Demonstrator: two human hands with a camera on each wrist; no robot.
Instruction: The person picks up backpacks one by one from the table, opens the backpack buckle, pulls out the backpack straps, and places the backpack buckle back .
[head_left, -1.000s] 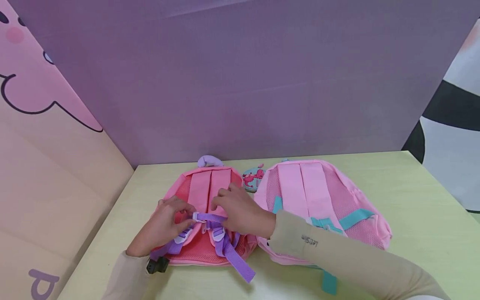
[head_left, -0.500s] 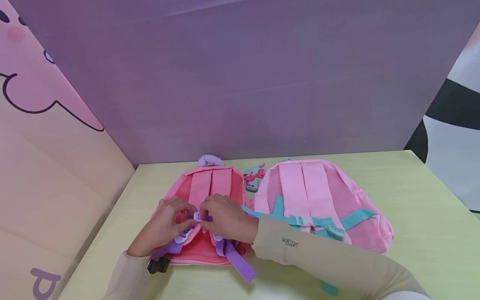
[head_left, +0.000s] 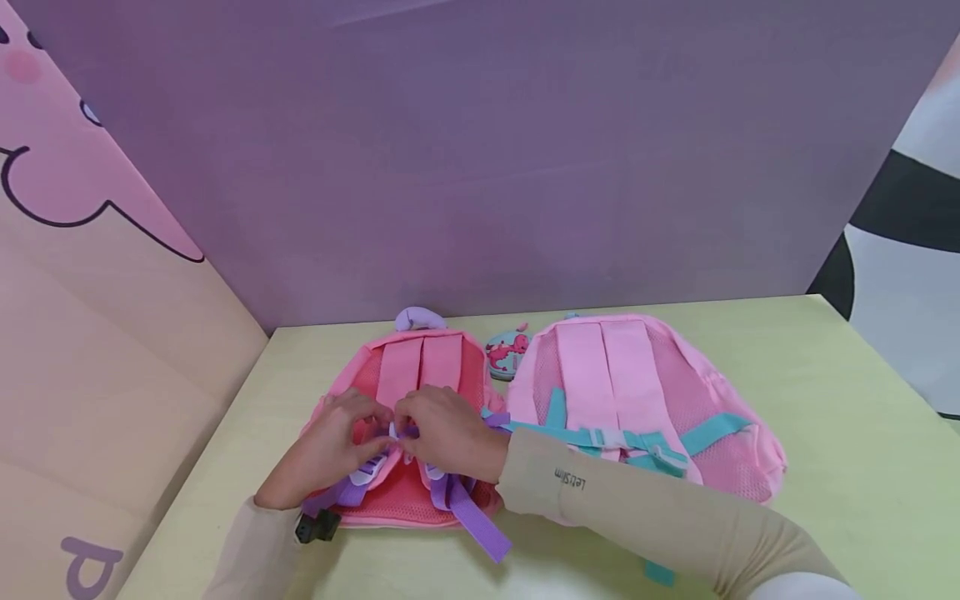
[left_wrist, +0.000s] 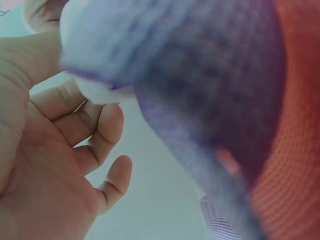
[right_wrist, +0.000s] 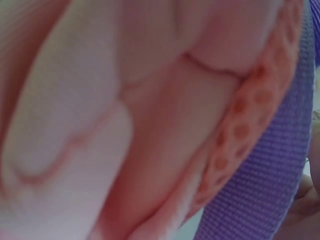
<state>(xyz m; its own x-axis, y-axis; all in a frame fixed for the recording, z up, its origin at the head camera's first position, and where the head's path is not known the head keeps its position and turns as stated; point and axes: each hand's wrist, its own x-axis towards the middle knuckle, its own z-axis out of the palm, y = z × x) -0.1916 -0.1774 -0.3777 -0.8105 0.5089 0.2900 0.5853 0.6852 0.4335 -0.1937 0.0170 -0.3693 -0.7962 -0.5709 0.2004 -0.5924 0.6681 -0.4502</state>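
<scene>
A coral-pink backpack (head_left: 401,367) lies back side up at the left of the table, its purple chest strap (right_wrist: 255,170) running across the two shoulder straps. At the white buckle (head_left: 392,431) on that strap, my left hand (head_left: 330,446) pinches from the left with thumb and forefinger. My right hand (head_left: 446,429) meets it from the other side, pinching the strap close beside the buckle. Purple webbing (left_wrist: 200,60) fills much of the left wrist view, above the curled other fingers of the hand. Fingertips hide most of the buckle.
A light pink backpack (head_left: 697,417) with teal straps (head_left: 720,433) lies to the right, partly under my right forearm. Between the bags at the back sits a small round teal pouch (head_left: 508,354). A purple wall (head_left: 525,167) stands behind the table (head_left: 840,433).
My right hand has moved left and slightly down to the buckle and now pinches the strap there. A purple strap end now shows right of that hand. The left hand stays put.
</scene>
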